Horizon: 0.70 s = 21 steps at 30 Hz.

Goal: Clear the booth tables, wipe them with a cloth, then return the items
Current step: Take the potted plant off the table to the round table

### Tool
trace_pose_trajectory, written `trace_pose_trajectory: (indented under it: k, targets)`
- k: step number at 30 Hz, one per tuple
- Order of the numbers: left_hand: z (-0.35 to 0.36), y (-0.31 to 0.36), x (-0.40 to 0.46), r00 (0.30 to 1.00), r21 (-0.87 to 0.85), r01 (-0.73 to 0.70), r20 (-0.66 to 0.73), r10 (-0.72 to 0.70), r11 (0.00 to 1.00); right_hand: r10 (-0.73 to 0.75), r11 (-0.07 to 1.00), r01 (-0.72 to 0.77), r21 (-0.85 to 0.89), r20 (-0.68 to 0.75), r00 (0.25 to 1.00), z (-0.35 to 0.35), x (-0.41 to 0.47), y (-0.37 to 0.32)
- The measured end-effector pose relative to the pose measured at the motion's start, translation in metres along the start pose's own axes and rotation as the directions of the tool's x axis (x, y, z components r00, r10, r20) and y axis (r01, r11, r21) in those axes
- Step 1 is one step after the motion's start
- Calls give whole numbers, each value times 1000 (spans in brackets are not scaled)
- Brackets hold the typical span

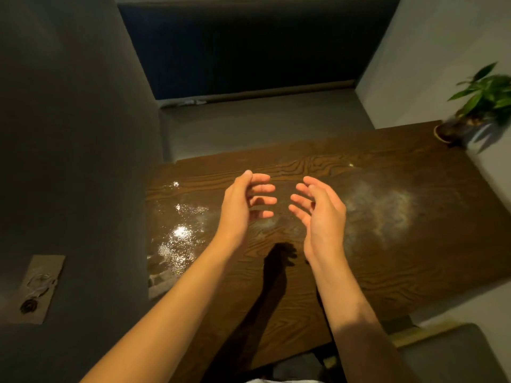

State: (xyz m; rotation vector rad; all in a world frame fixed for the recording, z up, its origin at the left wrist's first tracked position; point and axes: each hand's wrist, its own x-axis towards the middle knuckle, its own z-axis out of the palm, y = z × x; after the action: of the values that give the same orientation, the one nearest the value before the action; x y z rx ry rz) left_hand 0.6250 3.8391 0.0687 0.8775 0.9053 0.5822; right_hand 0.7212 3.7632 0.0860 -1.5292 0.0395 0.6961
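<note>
Hovering above the wet wooden table (387, 258), left hand (244, 201) and right hand (320, 210) face each other, each grip apart, holding nothing.

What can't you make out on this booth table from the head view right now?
- Potted plant: motion-blurred, cut by the right edge.
- Table: near edge hidden behind both forearms; glare masks the left part.
- Cloth: none in view; left hand and right hand hold nothing.
- Wall plate: too dim to identify.
</note>
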Motion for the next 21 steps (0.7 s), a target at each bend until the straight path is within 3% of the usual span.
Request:
trace_pose_trajectory:
  k: [7,12,21]
  targets:
    - [79,-22,30,999,12,11,-39,-10,1000,28,999,-29,43,30,999,-55,72,-25]
    - [176,-49,54,995,-37,9,-102,-12,999,46,999,-46,-10,99,994,-119,140,-63]
    - [326,-92,89,994,-46,41,-95,-46,998,49,998,-47,-32,76,996,-231,235,-132]
